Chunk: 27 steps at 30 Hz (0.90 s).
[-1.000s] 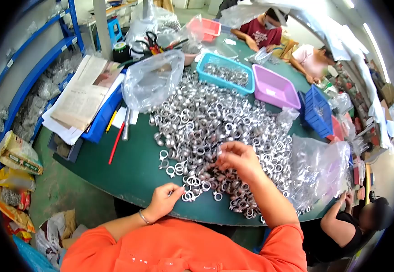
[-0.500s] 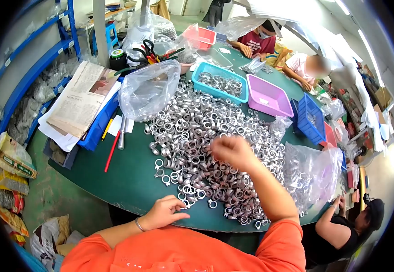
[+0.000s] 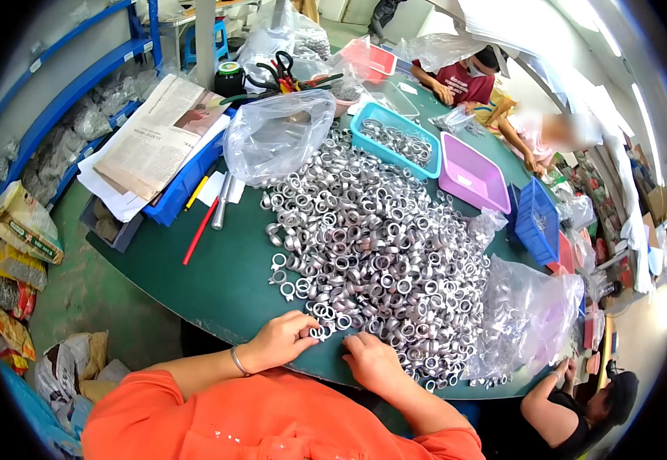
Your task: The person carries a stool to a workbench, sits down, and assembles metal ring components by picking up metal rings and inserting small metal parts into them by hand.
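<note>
A large heap of silvery metal rings [image 3: 379, 245] covers the middle of the green table [image 3: 172, 284]. At the heap's near left edge, my left hand [image 3: 281, 341] has its thumb and index finger closed on a metal ring [image 3: 320, 333]. My right hand [image 3: 370, 359] rests at the table's front edge, just right of it, with its fingers curled down; whatever is under its fingertips is hidden. Between and above both hands, several loose rings lie at the border of the heap.
Behind the heap are a teal basket [image 3: 396, 138] of rings and a purple basket [image 3: 473, 172]. Plastic bags [image 3: 525, 314] lie right. A red pencil [image 3: 201, 231], metal tool [image 3: 224, 201] and newspaper [image 3: 157, 138] are left. Co-workers [image 3: 468, 80] sit around the table.
My right hand has come down from over the heap to the front edge, beside my left hand. The left thumb and index finger, apart half a second ago, have closed at a ring.
</note>
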Motion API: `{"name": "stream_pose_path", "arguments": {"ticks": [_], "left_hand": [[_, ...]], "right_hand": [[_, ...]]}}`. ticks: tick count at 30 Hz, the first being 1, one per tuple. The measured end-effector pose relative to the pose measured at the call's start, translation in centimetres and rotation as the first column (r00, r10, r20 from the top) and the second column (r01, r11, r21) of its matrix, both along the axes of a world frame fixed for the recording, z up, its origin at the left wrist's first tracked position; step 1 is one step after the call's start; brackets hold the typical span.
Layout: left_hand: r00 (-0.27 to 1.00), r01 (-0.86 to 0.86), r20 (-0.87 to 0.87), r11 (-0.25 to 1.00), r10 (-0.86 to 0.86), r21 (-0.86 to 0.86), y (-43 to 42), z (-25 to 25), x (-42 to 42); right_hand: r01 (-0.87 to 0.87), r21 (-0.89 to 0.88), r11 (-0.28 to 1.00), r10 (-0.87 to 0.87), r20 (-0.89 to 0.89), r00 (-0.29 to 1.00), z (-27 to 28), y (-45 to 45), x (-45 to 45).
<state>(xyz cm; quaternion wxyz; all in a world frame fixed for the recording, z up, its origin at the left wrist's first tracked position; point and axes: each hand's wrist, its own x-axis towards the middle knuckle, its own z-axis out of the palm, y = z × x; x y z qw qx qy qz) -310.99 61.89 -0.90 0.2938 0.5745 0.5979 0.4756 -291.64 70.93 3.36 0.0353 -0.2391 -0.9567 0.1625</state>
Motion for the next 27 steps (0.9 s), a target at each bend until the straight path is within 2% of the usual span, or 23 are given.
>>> {"name": "stream_pose_path", "arguments": {"ticks": [3,5,7,9,11,13,15,19,21,23,25,27], "left_hand": [[0.998,-0.018,0.064,1.0,0.019,-0.013,-0.5,0.3,-0.2],[0.996,-0.007,0.094,0.998,0.012,-0.059,-0.9,0.3,-0.4],[0.975,0.016,0.22,0.993,0.011,-0.12,-1.0,0.2,-0.2],[0.954,0.056,0.3,0.985,-0.005,-0.163,-1.2,0.9,-0.1],[0.9,0.076,0.434,0.994,-0.037,-0.073,-1.3,0.8,0.3],[0.822,0.181,0.57,0.95,-0.004,-0.253,-1.6,2.5,0.1],[0.766,0.218,0.643,0.937,0.01,-0.274,-1.8,2.3,0.2],[0.721,0.253,0.687,0.892,0.085,-0.375,-1.9,2.9,0.4],[0.683,0.258,0.723,0.891,0.105,-0.373,-1.9,2.9,0.6],[0.694,0.276,0.714,0.881,0.094,-0.384,-2.0,2.7,0.8],[0.634,0.285,0.764,0.88,0.125,-0.38,-2.0,2.3,0.8],[0.611,0.29,0.782,0.884,0.125,-0.367,-1.9,1.9,0.9]], "right_hand": [[0.045,0.084,0.995,-0.046,0.009,0.999,-1.3,0.0,0.4],[0.054,-0.036,0.998,-0.06,-0.18,0.982,-1.3,0.1,0.2],[0.08,-0.322,0.943,-0.19,-0.326,0.926,-0.7,-0.1,-0.4],[0.133,-0.636,0.76,-0.411,-0.313,0.856,-0.8,-1.2,-0.9],[-0.062,-0.882,0.467,-0.588,-0.362,0.724,-1.5,-2.4,-1.5],[-0.245,-0.884,0.397,-0.621,-0.456,0.638,-2.1,-3.3,-2.1],[-0.319,-0.88,0.352,-0.656,-0.475,0.586,-2.2,-3.8,-2.3],[-0.32,-0.878,0.355,-0.67,-0.478,0.568,-2.5,-4.3,-1.9],[-0.254,-0.853,0.455,-0.632,-0.511,0.582,-3.0,-4.6,-1.7],[-0.268,-0.879,0.394,-0.671,-0.475,0.57,-2.8,-4.8,-1.6],[-0.313,-0.887,0.34,-0.697,-0.462,0.549,-2.7,-4.7,-1.7],[-0.36,-0.909,0.212,-0.752,-0.387,0.533,-2.7,-4.6,-1.8]]}}
